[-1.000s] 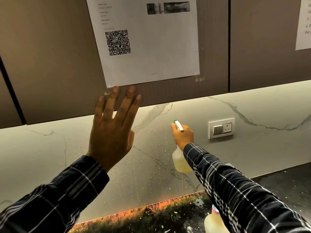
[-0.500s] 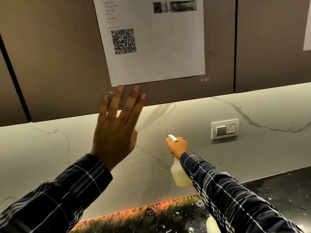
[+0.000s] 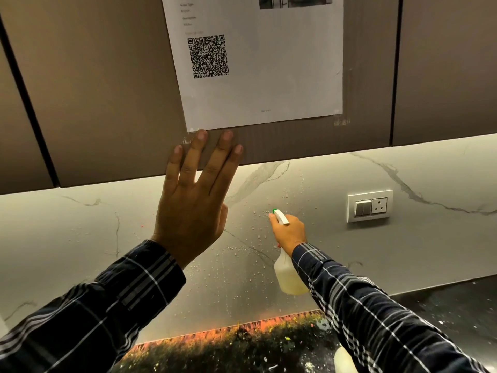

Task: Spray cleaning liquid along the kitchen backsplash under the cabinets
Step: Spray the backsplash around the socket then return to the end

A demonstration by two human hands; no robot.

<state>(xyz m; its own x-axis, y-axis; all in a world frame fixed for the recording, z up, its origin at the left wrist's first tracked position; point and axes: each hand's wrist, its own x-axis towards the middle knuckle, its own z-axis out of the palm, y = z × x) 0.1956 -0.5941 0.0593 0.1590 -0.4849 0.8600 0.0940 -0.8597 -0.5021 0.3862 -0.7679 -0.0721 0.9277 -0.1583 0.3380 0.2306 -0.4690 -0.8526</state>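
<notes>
A translucent spray bottle [image 3: 287, 275] with pale liquid and a white-green nozzle is held by my right hand [image 3: 289, 231], its nozzle close to the marble backsplash [image 3: 336, 251] under the brown cabinets [image 3: 107, 90]. Water droplets dot the backsplash around and below the nozzle. My left hand [image 3: 193, 203] is raised flat, fingers spread, its fingertips over the cabinet's lower edge; it holds nothing.
A white switch and socket plate [image 3: 369, 205] is on the backsplash to the right of the bottle. A paper sheet with a QR code [image 3: 258, 63] is taped to the cabinet door. A dark speckled countertop [image 3: 242, 351] lies below, with a pale object [image 3: 344, 362] near my right sleeve.
My right hand with the bottle has moved left and a little lower along the backsplash, away from the socket plate. My left hand has stayed against the cabinet edge.
</notes>
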